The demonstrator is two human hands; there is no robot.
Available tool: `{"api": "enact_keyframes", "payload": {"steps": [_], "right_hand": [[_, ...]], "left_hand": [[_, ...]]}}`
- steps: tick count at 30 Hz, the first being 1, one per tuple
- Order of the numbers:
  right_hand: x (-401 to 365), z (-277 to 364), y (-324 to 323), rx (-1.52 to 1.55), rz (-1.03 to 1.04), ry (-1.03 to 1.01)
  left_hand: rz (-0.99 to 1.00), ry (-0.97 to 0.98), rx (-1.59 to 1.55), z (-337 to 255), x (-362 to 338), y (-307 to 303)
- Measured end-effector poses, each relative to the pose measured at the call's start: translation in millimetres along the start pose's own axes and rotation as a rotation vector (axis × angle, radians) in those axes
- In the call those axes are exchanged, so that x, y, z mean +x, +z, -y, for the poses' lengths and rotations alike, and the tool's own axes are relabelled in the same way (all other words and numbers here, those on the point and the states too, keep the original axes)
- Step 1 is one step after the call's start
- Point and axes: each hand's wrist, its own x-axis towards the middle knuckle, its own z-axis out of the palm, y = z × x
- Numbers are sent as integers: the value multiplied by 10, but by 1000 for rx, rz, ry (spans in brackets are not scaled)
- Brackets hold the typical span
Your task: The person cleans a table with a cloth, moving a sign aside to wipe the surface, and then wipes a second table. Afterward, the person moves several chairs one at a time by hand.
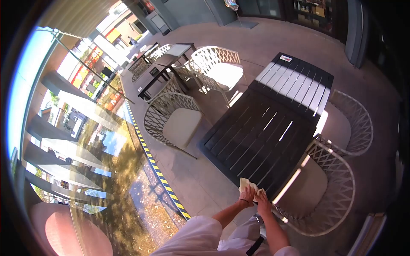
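Observation:
My left hand [247, 197] is at the near corner of a dark slatted table [256, 136], with its fingers on a pale cream cloth [244, 183]. Close on its right, my right hand [262, 202] has its fingers closed round another bunched part of the cloth. The cloth lies at the table's near edge, one end standing out past the left fingers. A dark band circles the left wrist.
Woven chairs with pale seats stand right [316, 187], farther right [341, 123], left [181, 123] and beyond the table [222, 70]. A small card [285, 58] lies at the table's far end. A yellow-black striped edge [151, 160] runs along the left.

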Motion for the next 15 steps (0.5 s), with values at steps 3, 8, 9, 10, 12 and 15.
{"api": "enact_keyframes", "payload": {"steps": [3,8,9,10,12,15], "right_hand": [[-19,2,25,8,27,43],[62,43,-23,12,52,100],[70,90,-73,9,76,115],[42,102,-102,6,104,141],[69,-15,81,-78,-12,27],[23,101,-22,-86,-104,60]], "left_hand": [[91,45,19,-21,-80,-202],[102,60,57,36,55,-132],[106,45,54,45,51,-149],[110,30,51,65,59,-140],[123,27,53,120,80,-17],[199,33,67,77,36,-193]]}}
